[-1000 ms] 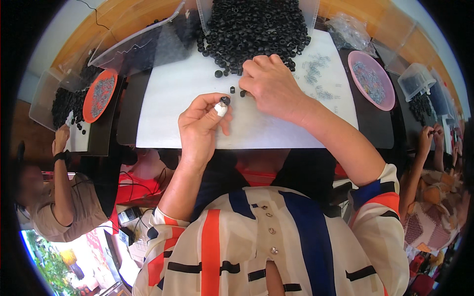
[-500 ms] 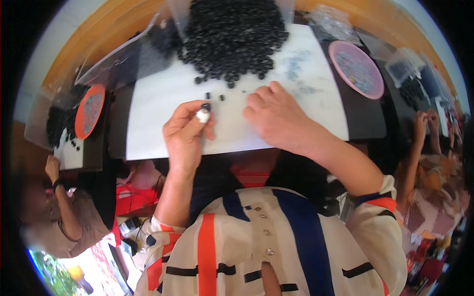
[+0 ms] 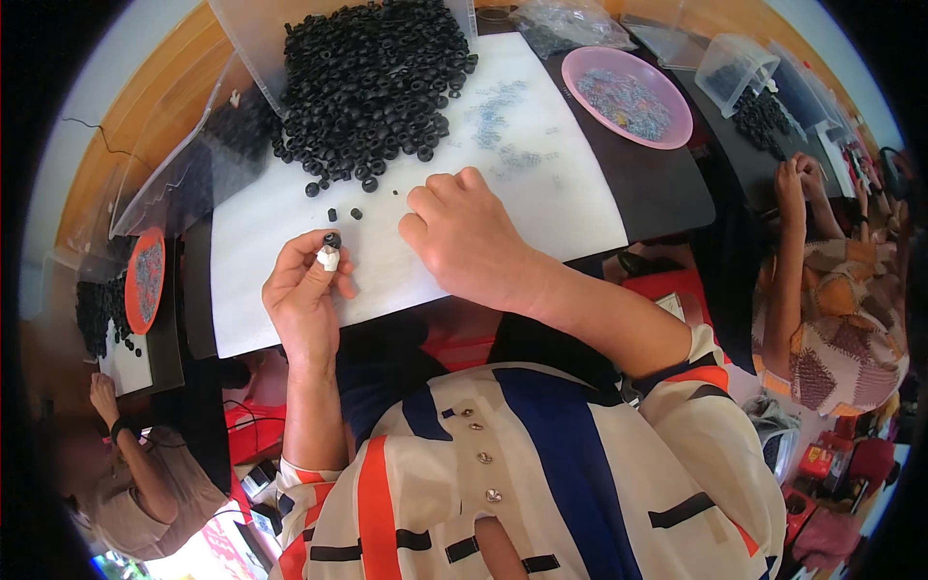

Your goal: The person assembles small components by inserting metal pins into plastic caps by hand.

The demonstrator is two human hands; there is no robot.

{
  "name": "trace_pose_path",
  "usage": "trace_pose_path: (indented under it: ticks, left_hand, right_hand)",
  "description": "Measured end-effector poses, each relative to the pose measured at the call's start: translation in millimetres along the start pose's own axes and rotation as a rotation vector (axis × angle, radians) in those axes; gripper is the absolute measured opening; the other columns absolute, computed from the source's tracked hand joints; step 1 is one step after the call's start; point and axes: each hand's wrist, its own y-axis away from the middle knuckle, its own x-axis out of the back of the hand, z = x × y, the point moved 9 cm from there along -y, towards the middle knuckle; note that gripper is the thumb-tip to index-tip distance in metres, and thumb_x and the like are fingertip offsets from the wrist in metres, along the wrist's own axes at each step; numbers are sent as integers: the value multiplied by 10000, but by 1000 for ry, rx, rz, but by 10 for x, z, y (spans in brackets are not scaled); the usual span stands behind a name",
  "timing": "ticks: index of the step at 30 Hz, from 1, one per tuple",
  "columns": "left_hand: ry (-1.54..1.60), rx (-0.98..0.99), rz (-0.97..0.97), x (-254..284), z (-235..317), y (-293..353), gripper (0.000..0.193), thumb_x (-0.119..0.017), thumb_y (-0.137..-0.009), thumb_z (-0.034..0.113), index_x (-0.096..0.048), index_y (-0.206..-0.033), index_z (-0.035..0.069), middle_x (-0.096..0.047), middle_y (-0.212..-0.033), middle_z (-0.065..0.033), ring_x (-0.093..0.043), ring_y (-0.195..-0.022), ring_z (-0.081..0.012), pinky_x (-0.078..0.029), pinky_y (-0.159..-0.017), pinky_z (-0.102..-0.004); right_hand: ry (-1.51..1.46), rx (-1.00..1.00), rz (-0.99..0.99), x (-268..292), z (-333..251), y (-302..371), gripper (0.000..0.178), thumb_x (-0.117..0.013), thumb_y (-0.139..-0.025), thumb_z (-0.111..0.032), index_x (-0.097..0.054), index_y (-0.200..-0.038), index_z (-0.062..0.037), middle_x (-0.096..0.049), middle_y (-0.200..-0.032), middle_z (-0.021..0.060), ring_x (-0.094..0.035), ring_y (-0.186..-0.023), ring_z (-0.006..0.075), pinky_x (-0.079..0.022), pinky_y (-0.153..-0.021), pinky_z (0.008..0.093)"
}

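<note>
Moved clear of the loose caps, the right grip curls mid-frame, contents hidden; the left grip pinches a black cap left of centre, probably light, rubbery, best held by its sides.

This is a small workshop for handwork on tiny parts. A heap of small black parts spills from a clear plastic bin onto a white sheet on a dark surface, beside a pink bowl of little pale pieces. Similar stations flank it: the left co-worker has an orange bowl, the right co-worker a clear container. The outer view is bent and dim, so it may be a room in a home.
</note>
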Motion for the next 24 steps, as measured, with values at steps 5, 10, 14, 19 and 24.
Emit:
trace_pose_path:
  ticks: [5,10,14,19,24]
  left_hand:
    - [-40,5,24,5,8,11,202,-606,-941,58,-641,-1095,-68,-644,-878,-98,-589,-740,-150,-453,-587,-237]
    - [-54,-2,15,-6,19,10,195,-618,-937,58,-646,-1084,-67,-640,-875,-87,-585,-741,-141,-448,-587,-233]
    - [-55,-22,17,-24,26,12,182,-625,-934,48,-653,-1076,-62,-643,-872,-82,-583,-731,-135,-445,-590,-231]
    - [-51,-22,9,-33,28,15,168,-624,-934,37,-661,-1070,-54,-645,-871,-81,-576,-711,-131,-444,-597,-230]
    - [-49,-21,4,-33,45,44,160,-622,-936,37,-666,-1064,-50,-643,-867,-80,-565,-699,-129,-438,-600,-229]
  right_hand:
    - [-15,-9,4,-22,20,26,59,-610,-724,-113,-606,-732,-54,-547,-796,74,-530,-806,243,-381,-731,377]
    - [-31,-26,-21,-57,46,36,69,-595,-738,-111,-595,-789,-65,-536,-824,56,-533,-834,241,-388,-738,364]
    - [-16,-107,-27,-19,208,59,74,-587,-755,-96,-597,-827,-81,-550,-827,53,-546,-831,237,-394,-725,372]
    - [-237,-313,136,316,795,169,77,-634,-799,-62,-618,-867,-94,-615,-830,71,-614,-801,254,-438,-696,404]
    - [-290,-673,-60,780,1312,518,103,-669,-834,-88,-625,-925,-67,-656,-825,96,-662,-764,301,-497,-669,382]
